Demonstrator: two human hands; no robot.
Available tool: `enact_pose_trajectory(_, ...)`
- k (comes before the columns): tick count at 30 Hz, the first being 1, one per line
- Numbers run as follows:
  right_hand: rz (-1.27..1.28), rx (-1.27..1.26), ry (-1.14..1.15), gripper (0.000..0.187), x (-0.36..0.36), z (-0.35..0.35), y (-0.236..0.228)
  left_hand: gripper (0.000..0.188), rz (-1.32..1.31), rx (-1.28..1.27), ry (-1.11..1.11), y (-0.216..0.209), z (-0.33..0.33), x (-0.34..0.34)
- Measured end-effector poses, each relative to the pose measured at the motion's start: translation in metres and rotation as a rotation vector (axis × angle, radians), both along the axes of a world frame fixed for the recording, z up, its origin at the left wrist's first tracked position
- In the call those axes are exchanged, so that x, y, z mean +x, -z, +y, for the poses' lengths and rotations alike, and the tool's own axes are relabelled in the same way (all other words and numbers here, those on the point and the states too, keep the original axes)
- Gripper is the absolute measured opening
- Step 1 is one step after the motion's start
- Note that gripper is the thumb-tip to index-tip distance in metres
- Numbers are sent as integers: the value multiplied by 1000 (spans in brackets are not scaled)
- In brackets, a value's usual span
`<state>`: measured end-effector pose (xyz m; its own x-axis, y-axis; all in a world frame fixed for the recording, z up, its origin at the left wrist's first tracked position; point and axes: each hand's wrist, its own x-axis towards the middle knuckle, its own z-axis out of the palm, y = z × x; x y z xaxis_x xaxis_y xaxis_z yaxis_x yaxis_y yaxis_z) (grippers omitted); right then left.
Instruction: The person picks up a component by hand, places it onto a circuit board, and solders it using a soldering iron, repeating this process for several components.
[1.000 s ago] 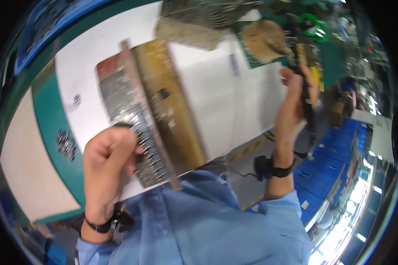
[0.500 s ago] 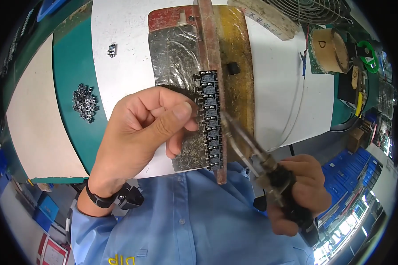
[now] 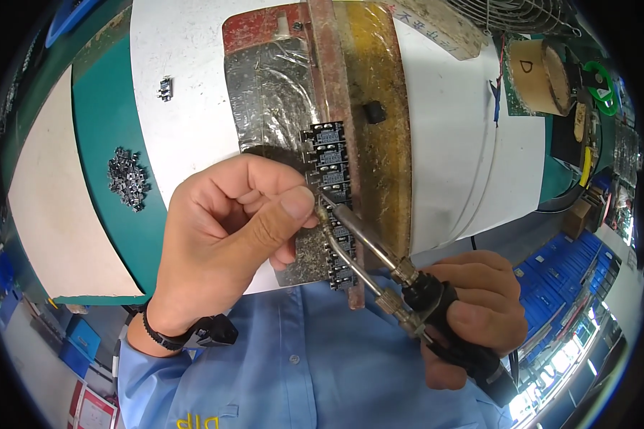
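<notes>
A row of small black components with metal pins (image 3: 329, 154) lines the edge of a reddish-brown bar (image 3: 334, 71), which lies across a worn board (image 3: 383, 154). My right hand (image 3: 479, 304) grips a black-handled soldering iron (image 3: 368, 239) with a thin metal feed tube beside its shaft. Its tip points at the left side of the row, close to my left fingertips. My left hand (image 3: 229, 222) is closed, thumb against forefinger, beside the pins. Whatever lies in that pinch is too small or hidden to make out.
A pile of small black and silver parts (image 3: 128, 180) lies on the green mat (image 3: 96, 129) at left. One loose component (image 3: 165, 89) sits on the white sheet (image 3: 186, 36). Toward the far right are a wire fan guard (image 3: 515, 14), a tan roll (image 3: 540, 77) and a thin cable (image 3: 485, 164).
The soldering iron has moved left and up, from the bar's right side across the row to my left fingertips. The row and board have shifted slightly left in view.
</notes>
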<state>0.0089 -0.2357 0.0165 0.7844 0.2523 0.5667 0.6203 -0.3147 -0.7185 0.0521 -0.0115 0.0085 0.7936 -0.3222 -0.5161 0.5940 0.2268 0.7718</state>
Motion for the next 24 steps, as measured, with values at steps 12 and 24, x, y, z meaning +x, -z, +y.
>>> enact_pose_trajectory(12,32,11,42,42,0,2,-4,13,7,20,4,0,0,1)
enact_pose_trajectory(24,66,17,140,34,-6,7,-7,14,9,24,13,-1,-1,1)
